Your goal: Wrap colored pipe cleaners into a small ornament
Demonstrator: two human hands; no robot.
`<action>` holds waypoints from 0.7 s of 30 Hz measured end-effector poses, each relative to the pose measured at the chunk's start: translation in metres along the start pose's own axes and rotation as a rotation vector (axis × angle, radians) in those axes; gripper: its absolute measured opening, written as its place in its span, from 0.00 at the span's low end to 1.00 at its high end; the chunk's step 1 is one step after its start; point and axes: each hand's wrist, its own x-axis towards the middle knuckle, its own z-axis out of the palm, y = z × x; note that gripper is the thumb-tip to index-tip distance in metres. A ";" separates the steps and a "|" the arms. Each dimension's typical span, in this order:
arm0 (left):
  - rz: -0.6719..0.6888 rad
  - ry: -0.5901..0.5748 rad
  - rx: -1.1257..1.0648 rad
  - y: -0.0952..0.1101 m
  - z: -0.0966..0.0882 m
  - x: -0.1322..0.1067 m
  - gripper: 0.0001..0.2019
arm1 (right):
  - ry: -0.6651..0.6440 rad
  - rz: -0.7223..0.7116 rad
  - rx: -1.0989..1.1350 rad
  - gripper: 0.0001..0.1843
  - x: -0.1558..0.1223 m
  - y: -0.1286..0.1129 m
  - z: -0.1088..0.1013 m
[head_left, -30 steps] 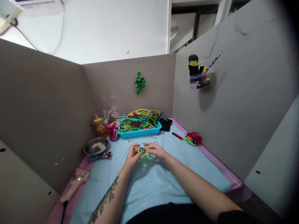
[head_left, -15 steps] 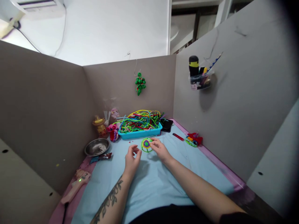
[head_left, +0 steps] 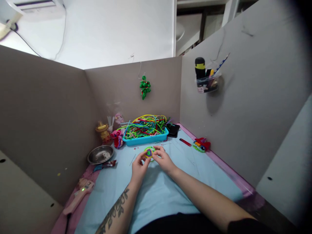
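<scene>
Between my two hands is a small round ornament point(head_left: 149, 152) with green, purple and yellow rings, which looks made of pipe cleaners. My left hand point(head_left: 139, 165) pinches its left edge between thumb and fingers. On the opposite edge my right hand point(head_left: 164, 159) grips it, also with fingers closed. Parts of the ornament's rim are hidden behind the fingertips. It is held up a little above the light blue cloth point(head_left: 156, 195). Just beyond stands a blue tray point(head_left: 146, 140) heaped with colourful pipe cleaners point(head_left: 146, 125).
At left are a metal bowl point(head_left: 94, 157), a snack wrapper point(head_left: 105, 165) and a pink glue gun point(head_left: 79, 196) with a lit green light. A red cutter-like tool point(head_left: 185, 142) and a colourful fuzzy piece point(head_left: 201, 144) lie at right. Grey partitions point(head_left: 134, 81) enclose the table.
My left hand has come up to the ornament and closed on its left edge; it was apart before. The ornament has shifted slightly left and turned in my right hand.
</scene>
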 end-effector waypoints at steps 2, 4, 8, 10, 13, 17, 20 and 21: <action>-0.029 0.012 -0.076 -0.001 0.001 0.000 0.17 | 0.007 -0.013 -0.021 0.11 0.000 -0.002 0.000; -0.065 0.023 -0.161 -0.001 0.002 0.000 0.16 | 0.020 -0.015 -0.034 0.09 -0.002 -0.003 0.001; -0.134 0.079 -0.250 -0.003 0.002 0.001 0.17 | 0.102 -0.083 -0.100 0.07 -0.005 -0.005 0.002; -0.149 0.113 -0.262 -0.003 0.001 0.001 0.17 | 0.150 -0.141 -0.139 0.06 -0.007 -0.008 0.002; -0.143 0.131 -0.269 -0.001 0.001 0.001 0.18 | 0.173 -0.205 -0.192 0.07 -0.010 -0.009 0.002; -0.142 0.120 -0.264 0.000 0.002 0.000 0.18 | 0.161 -0.241 -0.233 0.08 -0.012 -0.007 0.005; -0.144 0.126 -0.261 0.001 0.002 0.000 0.18 | 0.173 -0.250 -0.252 0.09 -0.012 -0.006 0.005; -0.144 0.128 -0.264 0.001 0.002 0.000 0.18 | 0.177 -0.255 -0.258 0.09 -0.012 -0.005 0.005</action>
